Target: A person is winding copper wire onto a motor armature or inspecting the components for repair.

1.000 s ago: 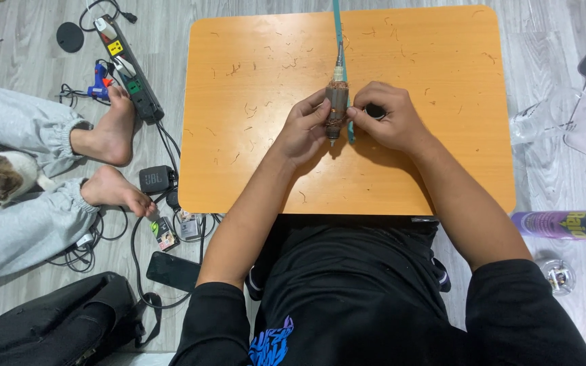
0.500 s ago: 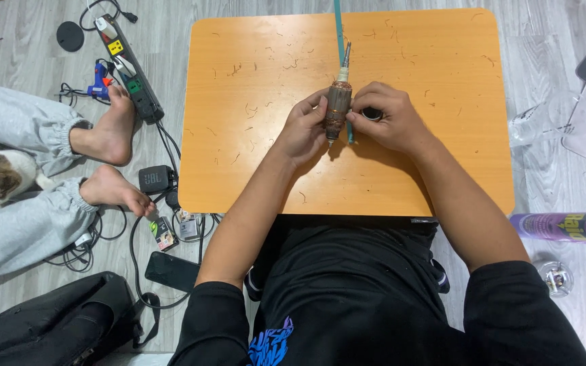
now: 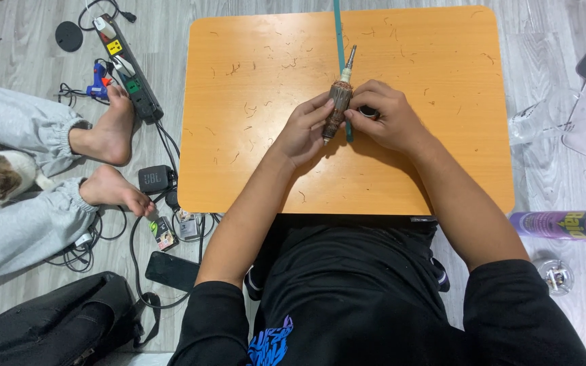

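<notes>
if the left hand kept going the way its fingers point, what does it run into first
The left hand points up and right, and its fingers already touch the brown motor armature. That is first in line; the right hand lies just beyond it.

Left hand [image 3: 301, 132]: fingers curled, fingertips meeting the right hand's at centre.
Right hand [image 3: 386, 123]: knuckles up, fingers bent inward.
Forearms: bare, converging forward from both elbows.

Bright, even light; sharp focus
</notes>
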